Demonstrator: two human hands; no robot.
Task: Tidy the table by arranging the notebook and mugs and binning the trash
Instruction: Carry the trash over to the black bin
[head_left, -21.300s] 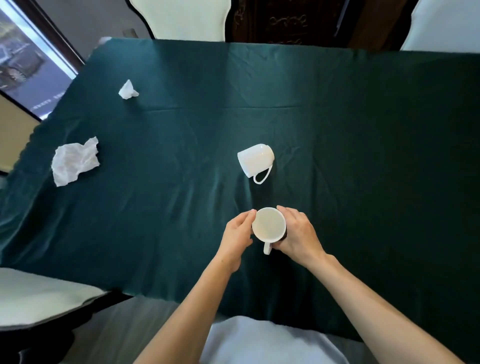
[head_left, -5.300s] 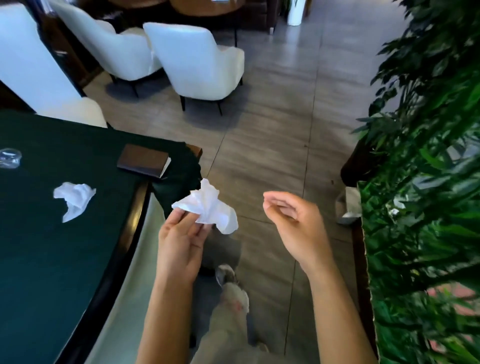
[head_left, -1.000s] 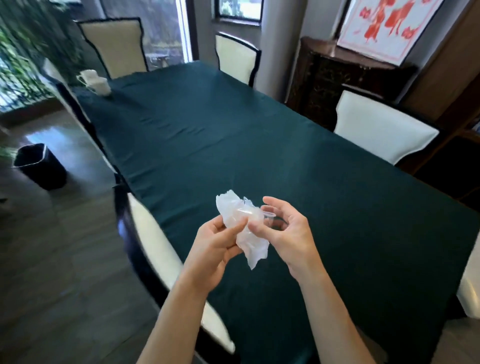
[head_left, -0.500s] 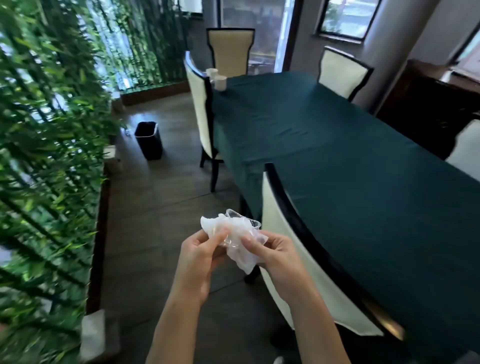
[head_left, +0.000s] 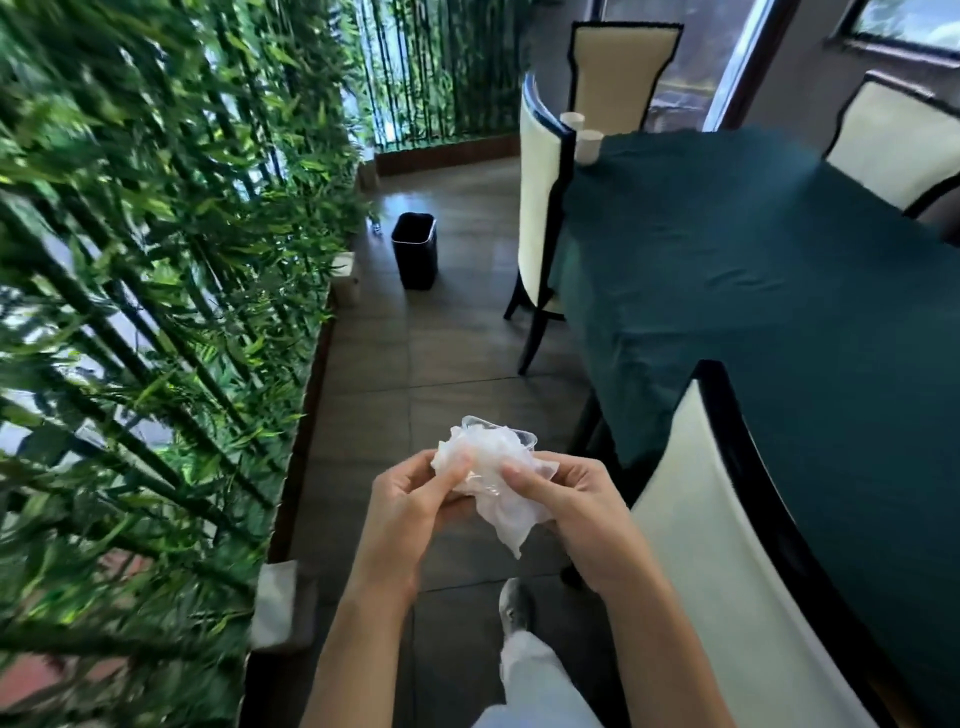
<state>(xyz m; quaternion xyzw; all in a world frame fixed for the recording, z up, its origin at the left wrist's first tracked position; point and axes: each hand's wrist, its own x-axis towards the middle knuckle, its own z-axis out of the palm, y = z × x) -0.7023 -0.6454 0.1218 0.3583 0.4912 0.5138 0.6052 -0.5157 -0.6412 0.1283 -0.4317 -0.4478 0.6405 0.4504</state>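
Two hands hold one bundle of trash (head_left: 488, 467) at near centre, above the floor (head_left: 441, 374). The left hand (head_left: 415, 499) and the right hand (head_left: 566, 504) each close a grip on it from opposite sides, with the fingers curled around crumpled white tissue and a clear plastic cup packed together. A tail of tissue hangs loose below the bundle.

The bin (head_left: 414, 249) stands on the floor at far centre, well apart from the hands, between the bamboo screen (head_left: 156, 260) on the left and a chair (head_left: 540, 208) on the right. Its mouth is open and faces up.

The counter (head_left: 779, 270), under a green cloth, runs along the right side. Two mugs (head_left: 582, 137) stand close together at its far left corner. The notebook is not in view.

Step in hand, as judged: carry the trash to the bin. The mugs appear already arranged.

The next move calls for:
1. A walk forward along the aisle between screen and chairs.
2. A firm grip on the bundle, because the loose tissue and the cup could separate.
3. Both hands over the bin mouth before release, so that no piece lands on the floor.
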